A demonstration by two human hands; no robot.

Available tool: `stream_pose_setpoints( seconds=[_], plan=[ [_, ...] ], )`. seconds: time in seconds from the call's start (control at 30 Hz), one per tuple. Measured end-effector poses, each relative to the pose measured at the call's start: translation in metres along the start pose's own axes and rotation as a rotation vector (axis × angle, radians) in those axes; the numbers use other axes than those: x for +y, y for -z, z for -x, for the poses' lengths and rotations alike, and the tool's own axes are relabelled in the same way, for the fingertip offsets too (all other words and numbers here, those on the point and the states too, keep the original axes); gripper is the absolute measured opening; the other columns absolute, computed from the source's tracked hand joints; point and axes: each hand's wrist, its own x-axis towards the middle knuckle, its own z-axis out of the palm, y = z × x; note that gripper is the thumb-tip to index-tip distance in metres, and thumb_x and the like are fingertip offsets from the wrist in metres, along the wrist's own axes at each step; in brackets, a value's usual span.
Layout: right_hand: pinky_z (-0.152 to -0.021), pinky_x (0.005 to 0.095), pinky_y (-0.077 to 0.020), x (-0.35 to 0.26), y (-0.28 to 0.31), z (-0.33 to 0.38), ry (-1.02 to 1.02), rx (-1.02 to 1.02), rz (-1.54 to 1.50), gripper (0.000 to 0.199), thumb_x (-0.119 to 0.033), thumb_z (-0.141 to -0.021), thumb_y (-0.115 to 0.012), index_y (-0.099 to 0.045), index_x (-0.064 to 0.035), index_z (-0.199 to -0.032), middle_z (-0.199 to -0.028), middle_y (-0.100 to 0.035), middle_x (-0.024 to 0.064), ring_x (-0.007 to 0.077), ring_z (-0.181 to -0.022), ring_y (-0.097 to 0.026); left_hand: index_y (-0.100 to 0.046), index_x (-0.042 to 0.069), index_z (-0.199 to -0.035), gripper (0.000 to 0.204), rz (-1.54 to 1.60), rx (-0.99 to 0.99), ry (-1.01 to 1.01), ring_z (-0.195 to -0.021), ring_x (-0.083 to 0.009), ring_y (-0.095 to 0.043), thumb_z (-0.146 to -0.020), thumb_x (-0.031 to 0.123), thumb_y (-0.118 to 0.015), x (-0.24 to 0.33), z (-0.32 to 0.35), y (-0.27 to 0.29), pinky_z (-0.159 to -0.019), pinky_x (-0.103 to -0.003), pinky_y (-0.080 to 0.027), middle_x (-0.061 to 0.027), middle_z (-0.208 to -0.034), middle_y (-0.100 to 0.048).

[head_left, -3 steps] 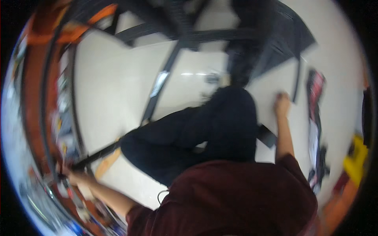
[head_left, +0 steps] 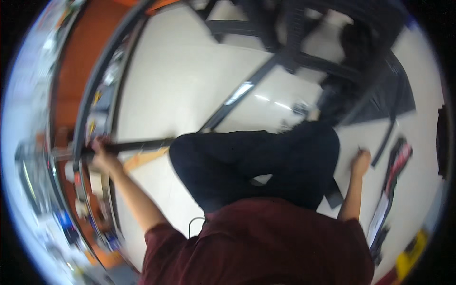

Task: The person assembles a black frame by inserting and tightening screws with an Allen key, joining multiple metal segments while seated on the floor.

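In the head view, a pale floor [head_left: 166,71] spreads rightward from a brown shelf [head_left: 78,71]. The left hand [head_left: 101,157] is at the left end of a dark bar [head_left: 142,145]; the right hand [head_left: 361,162] is at right. Blur hides the fingers: spread or closed, I cannot tell. A far black frame [head_left: 327,65] is cut off.

White glare streaks the pale floor [head_left: 175,80] above the frame's centre. Motion blur softens everything; fisheye distortion curves edges at left, and corners are black.
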Motion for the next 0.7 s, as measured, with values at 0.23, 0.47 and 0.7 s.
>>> stream_pose_setpoints(
  seconds=[0.23,0.47,0.7],
  plan=[
    [-0.086,0.036,-0.0525,0.021,0.11,-0.023,-0.079,0.092,-0.438,0.024,-0.017,-0.106,-0.049,-0.061,0.0018,-0.114,-0.099,-0.065,0.016,0.0258,-0.09,-0.064,-0.054,0.001,-0.124,0.045,0.626,0.001,0.023,-0.098,-0.0179,-0.067,-0.093,0.023,-0.077,-0.018,0.111,-0.074,-0.09,-0.031,-0.053,-0.0095,-0.109,-0.067],
    [-0.086,0.0245,-0.0497,-0.338,0.269,-0.034,0.659,0.099,-0.934,0.027,-0.015,-0.104,-0.059,-0.063,0.004,-0.123,-0.105,-0.068,0.0077,0.0113,-0.098,-0.063,-0.054,0.005,-0.128,0.046,0.636,0.011,0.099,-0.076,-0.0116,-0.058,-0.096,0.032,-0.073,-0.027,0.12,-0.093,-0.07,-0.028,-0.051,-0.0032,-0.092,-0.06],
    [-0.078,0.0292,-0.0512,-0.559,0.342,0.078,1.42,0.072,-0.707,0.017,-0.012,-0.097,-0.065,-0.072,-0.0017,-0.109,-0.091,-0.069,0.008,0.0163,-0.082,-0.065,-0.049,0.004,-0.128,0.055,0.633,-0.095,0.049,-0.082,-0.0116,-0.054,-0.091,0.034,-0.078,-0.028,0.124,-0.091,-0.073,-0.028,-0.047,-0.0024,-0.096,-0.057]
  ],
)
